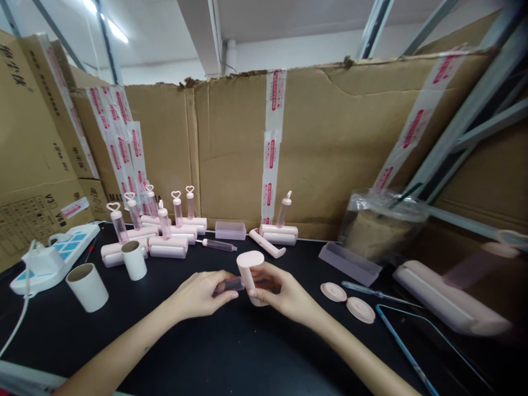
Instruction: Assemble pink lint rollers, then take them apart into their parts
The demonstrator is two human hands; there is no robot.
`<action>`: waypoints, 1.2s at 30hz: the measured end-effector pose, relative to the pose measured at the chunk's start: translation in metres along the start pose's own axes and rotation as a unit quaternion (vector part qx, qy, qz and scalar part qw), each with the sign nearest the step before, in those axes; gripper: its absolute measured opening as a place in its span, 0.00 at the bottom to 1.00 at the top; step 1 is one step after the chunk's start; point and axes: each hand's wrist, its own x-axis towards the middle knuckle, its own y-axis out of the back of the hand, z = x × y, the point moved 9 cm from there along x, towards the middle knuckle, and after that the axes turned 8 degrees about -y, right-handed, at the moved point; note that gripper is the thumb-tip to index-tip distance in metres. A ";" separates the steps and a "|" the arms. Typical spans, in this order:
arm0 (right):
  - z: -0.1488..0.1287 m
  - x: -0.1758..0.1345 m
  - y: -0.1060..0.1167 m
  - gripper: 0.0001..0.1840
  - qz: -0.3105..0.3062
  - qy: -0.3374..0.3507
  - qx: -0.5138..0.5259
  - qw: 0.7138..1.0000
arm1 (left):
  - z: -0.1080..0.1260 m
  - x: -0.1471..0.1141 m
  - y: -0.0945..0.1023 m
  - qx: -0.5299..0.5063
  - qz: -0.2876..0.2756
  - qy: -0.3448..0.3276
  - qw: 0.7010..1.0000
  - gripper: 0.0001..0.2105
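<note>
My left hand (202, 294) is closed around a clear, pinkish tube handle (231, 285), its end pointing right. In my right hand (284, 291) is a pale pink plastic roller frame (249, 259) with a flat, rounded end plate facing up. The tube's end meets or nearly meets the side of the frame; I cannot tell whether they are joined. Beyond my hands lies another loose clear handle (218, 245), and to its right a loose pink roller frame (267, 243). Several pink lint rollers (168, 247) with heart-shaped loops stand at the back left.
Two white paper rolls (87, 289) and a power strip (61, 258) are on the left. To the right are clear covers (350, 263), pink round caps (360, 309), a screwdriver (363, 289), a blue-edged phone (412, 341), a bagged drink (375, 231) and a large lint roller (449, 300). Cardboard (231, 148) walls the back.
</note>
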 end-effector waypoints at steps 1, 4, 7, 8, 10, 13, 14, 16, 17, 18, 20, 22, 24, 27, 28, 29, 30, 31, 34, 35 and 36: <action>0.000 0.001 0.002 0.25 0.011 -0.006 0.007 1.000 | -0.002 0.001 0.002 -0.007 0.008 0.005 1.000 0.18; 0.006 0.006 0.006 0.23 0.039 -0.041 -0.012 0.998 | -0.010 0.002 0.008 0.005 0.048 0.015 0.999 0.16; 0.017 0.010 0.010 0.20 0.066 -0.061 -0.093 0.992 | -0.014 0.004 0.007 0.082 0.065 -0.001 0.995 0.09; 0.020 0.010 0.012 0.19 0.078 -0.060 -0.118 0.988 | -0.015 0.004 0.004 0.104 0.062 -0.008 0.993 0.09; 0.026 0.012 0.015 0.16 0.096 -0.060 -0.153 0.982 | -0.016 0.005 -0.004 0.125 0.049 -0.018 0.991 0.10; 0.035 0.012 0.018 0.16 0.114 -0.068 -0.199 0.971 | -0.019 0.005 -0.017 0.124 0.027 -0.027 0.992 0.11; 0.037 0.012 0.018 0.17 0.118 -0.074 -0.214 0.967 | -0.019 0.005 -0.020 0.123 0.022 -0.029 0.992 0.11; 0.040 0.012 0.017 0.18 0.126 -0.084 -0.247 0.957 | -0.018 0.005 -0.020 0.122 0.021 -0.033 0.992 0.13; 0.040 0.011 0.016 0.19 0.130 -0.088 -0.264 0.952 | -0.017 0.005 -0.016 0.122 0.026 -0.035 0.992 0.15; 0.039 0.010 0.016 0.19 0.132 -0.092 -0.282 0.946 | -0.015 0.004 -0.008 0.126 0.037 -0.036 0.991 0.17; 0.034 0.007 0.017 0.20 0.134 -0.099 -0.319 0.933 | -0.012 0.000 0.020 0.155 0.068 -0.033 0.985 0.22; 0.023 0.003 0.027 0.20 0.141 -0.106 -0.361 0.916 | -0.014 -0.010 0.060 0.228 0.108 -0.012 0.968 0.19; 0.011 -0.002 0.046 0.16 0.149 -0.115 -0.409 0.893 | -0.024 -0.028 0.107 0.331 0.162 0.057 0.928 0.16; 0.001 -0.012 0.082 0.12 0.145 -0.137 -0.482 0.853 | -0.051 -0.061 0.156 0.418 0.180 0.170 0.874 0.18; 0.003 -0.015 0.094 0.13 0.138 -0.151 -0.503 0.840 | -0.062 -0.072 0.166 0.427 0.182 0.208 0.861 0.19; 0.007 -0.017 0.106 0.14 0.133 -0.169 -0.522 0.826 | -0.073 -0.083 0.172 0.433 0.177 0.247 0.849 0.21; 0.014 -0.020 0.117 0.16 0.129 -0.190 -0.537 0.812 | -0.085 -0.091 0.174 0.429 0.164 0.281 0.843 0.22; 0.022 -0.022 0.127 0.18 0.125 -0.214 -0.548 0.799 | -0.096 -0.097 0.172 0.415 0.145 0.305 0.845 0.23; 0.047 -0.027 0.144 0.19 0.109 -0.273 -0.558 0.776 | -0.118 -0.100 0.158 0.334 0.089 0.315 0.884 0.19; 0.054 -0.027 0.146 0.19 0.103 -0.282 -0.557 0.774 | -0.120 -0.098 0.155 0.307 0.081 0.306 0.898 0.17; 0.060 -0.027 0.147 0.19 0.099 -0.287 -0.555 0.774 | -0.120 -0.095 0.153 0.287 0.079 0.295 0.908 0.15</action>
